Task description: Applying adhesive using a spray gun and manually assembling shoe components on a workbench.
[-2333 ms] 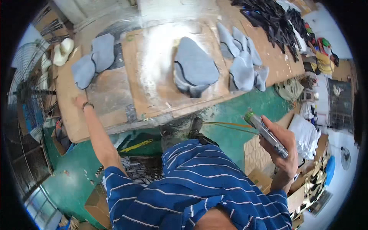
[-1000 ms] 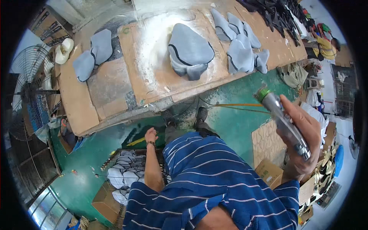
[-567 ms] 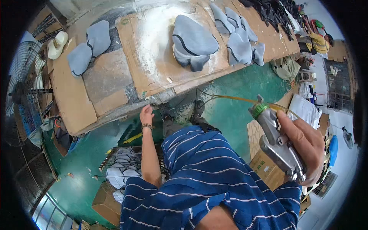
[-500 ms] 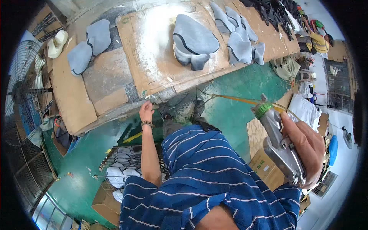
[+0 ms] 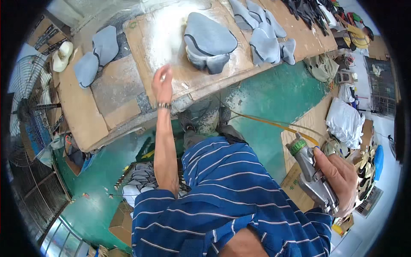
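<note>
In my right hand (image 5: 338, 180) is a silver metal spray gun (image 5: 310, 175) with a green ring near its nozzle, raised at my right side. My fingers wrap round its body. My left hand (image 5: 162, 87) hovers over the near part of the cardboard-covered table (image 5: 124, 81), fingers loosely curved and apart, with nothing visible in it. Ahead and to its right lies a stack of grey padded pieces (image 5: 209, 38) with black edging, next to a patch of white residue (image 5: 165, 36). More grey pieces (image 5: 264, 45) lie to the right; a pair of grey pieces (image 5: 105, 45) lies to the left.
A yellowish hose (image 5: 265, 121) runs from near the table edge toward the spray gun. A rack of grey pieces (image 5: 143, 175) stands low at my left. A large fan (image 5: 28, 107) is at far left. Dark pieces (image 5: 302, 15) are heaped at the table's far right.
My left hand has moved forward and up over the table, from its near edge to the cardboard. My right hand still holds the spray gun, slightly lower. The view has shifted a little.
</note>
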